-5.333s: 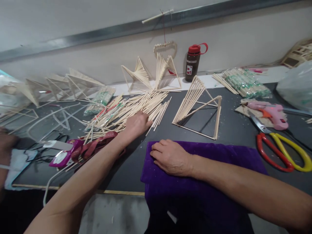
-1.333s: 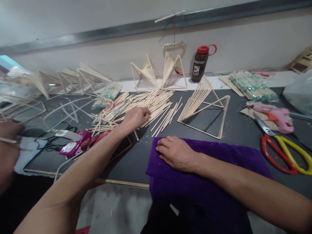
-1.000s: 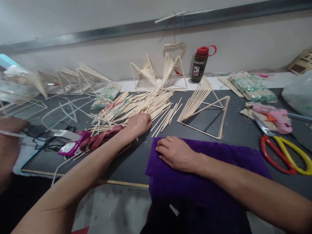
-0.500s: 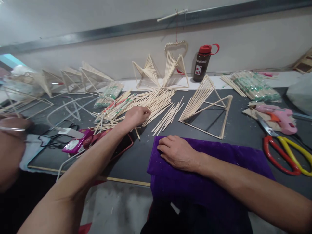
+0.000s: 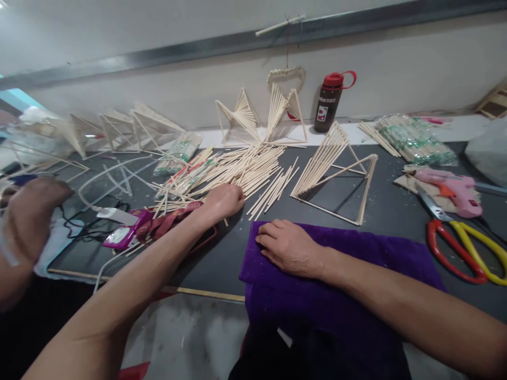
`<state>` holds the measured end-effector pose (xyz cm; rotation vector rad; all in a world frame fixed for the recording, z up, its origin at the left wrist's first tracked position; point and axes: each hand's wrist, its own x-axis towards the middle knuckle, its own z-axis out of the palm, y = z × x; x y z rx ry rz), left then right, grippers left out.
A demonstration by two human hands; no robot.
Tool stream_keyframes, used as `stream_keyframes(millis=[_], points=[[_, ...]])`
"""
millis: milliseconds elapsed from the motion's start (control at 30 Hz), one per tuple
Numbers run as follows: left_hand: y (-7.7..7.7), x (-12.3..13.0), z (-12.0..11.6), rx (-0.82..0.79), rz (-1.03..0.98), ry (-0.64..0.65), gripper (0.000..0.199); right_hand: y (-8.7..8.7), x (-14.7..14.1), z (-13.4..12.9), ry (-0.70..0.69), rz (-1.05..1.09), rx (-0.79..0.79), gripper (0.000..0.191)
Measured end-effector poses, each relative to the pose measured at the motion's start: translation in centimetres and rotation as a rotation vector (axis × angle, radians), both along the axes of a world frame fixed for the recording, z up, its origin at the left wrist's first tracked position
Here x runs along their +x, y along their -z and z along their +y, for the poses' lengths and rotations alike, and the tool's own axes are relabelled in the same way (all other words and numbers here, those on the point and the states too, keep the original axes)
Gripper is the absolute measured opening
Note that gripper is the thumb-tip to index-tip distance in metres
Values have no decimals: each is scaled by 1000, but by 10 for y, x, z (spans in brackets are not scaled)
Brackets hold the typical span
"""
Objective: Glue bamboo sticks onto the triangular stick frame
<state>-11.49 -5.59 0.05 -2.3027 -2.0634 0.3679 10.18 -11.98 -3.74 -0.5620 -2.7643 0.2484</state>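
My left hand (image 5: 225, 201) is closed, its fingers bent down at the near edge of a loose pile of thin wooden sticks (image 5: 253, 163). What its fingertips hold, if anything, is hidden. Slightly right of it lies a smaller bunch of sticks (image 5: 273, 191). My right hand (image 5: 289, 249) rests palm down on a purple cloth (image 5: 356, 253), fingers loosely laid out and holding nothing. Beyond the cloth stands an angular frame (image 5: 335, 171) built from sticks, with a fan of slanted sticks on its left side.
Scissors (image 5: 455, 243) and a pink glue gun (image 5: 451, 190) lie at right. Bagged sticks (image 5: 415, 140) and a bottle (image 5: 328, 105) stand behind. More stick frames (image 5: 241, 116) line the wall. At left are a purple glue gun (image 5: 124, 229), cords and another person's blurred hand (image 5: 39, 211).
My left hand has drawn back slightly toward me from the pile. The other person's hand at left has moved right. My right hand stays put.
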Motion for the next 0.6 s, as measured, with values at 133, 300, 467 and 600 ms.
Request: stream_keyframes(millis=[133,300,467,600], points=[[-4,-5,-5,21,-158,-54,17,4,-1,0,0,24,0,24],[-30,12,-33,-55,-1123,-187,18,-8,9,4,-55,276,-105,21],[-61,70,-57,-84,-1707,-50,27,-89,50,17,121,837,-166,14],[-77,119,-54,-46,-1954,83,20,-151,85,40,347,1172,-195,23]])
